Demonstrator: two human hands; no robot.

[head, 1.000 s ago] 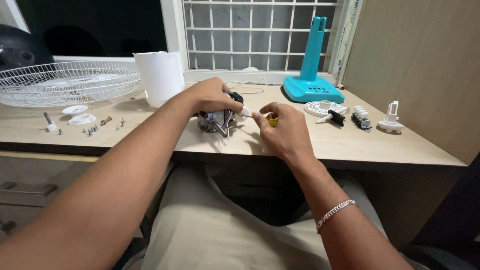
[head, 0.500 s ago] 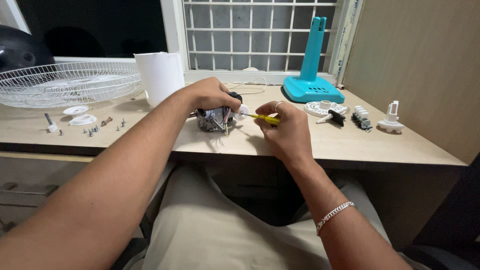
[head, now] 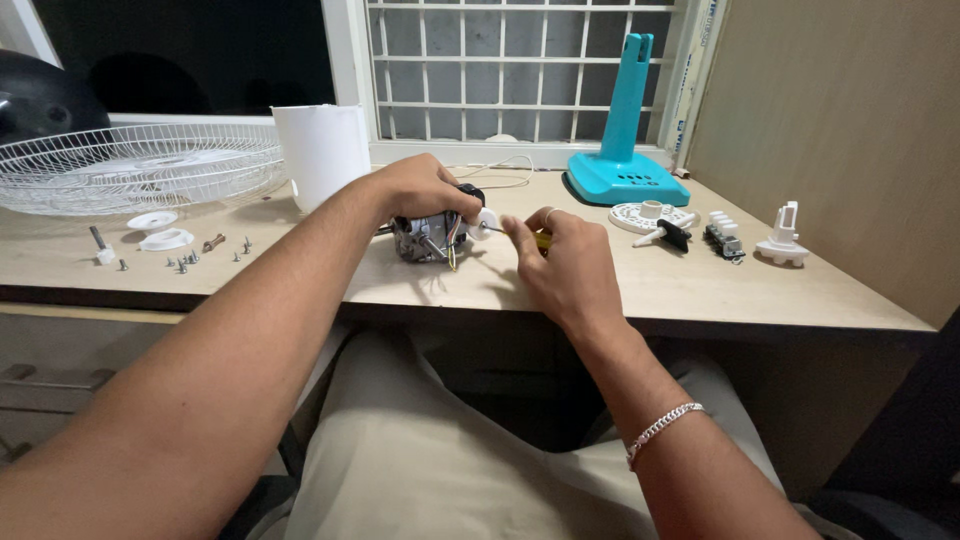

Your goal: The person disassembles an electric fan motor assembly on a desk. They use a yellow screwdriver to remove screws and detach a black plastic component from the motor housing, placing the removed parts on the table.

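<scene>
Centre frame, on the desk (head: 700, 290): left hand (head: 420, 190) clamped over the fan motor (head: 425, 237), right hand (head: 565, 260) pinching a yellow-handled screwdriver (head: 515, 234), tip at the white knob (head: 486, 222). Best kept square to the screw, pressed firmly, motor held steady.

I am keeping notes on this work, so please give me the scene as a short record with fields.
Setting: wooden desk by a barred window
Left hand: holds the fan motor on the desk
Right hand: grips a yellow-handled screwdriver, tip at the motor's white part
Desk, left: wire fan guard, white cover, loose screws
Desk, right: teal fan stand, small white plastic parts
</scene>
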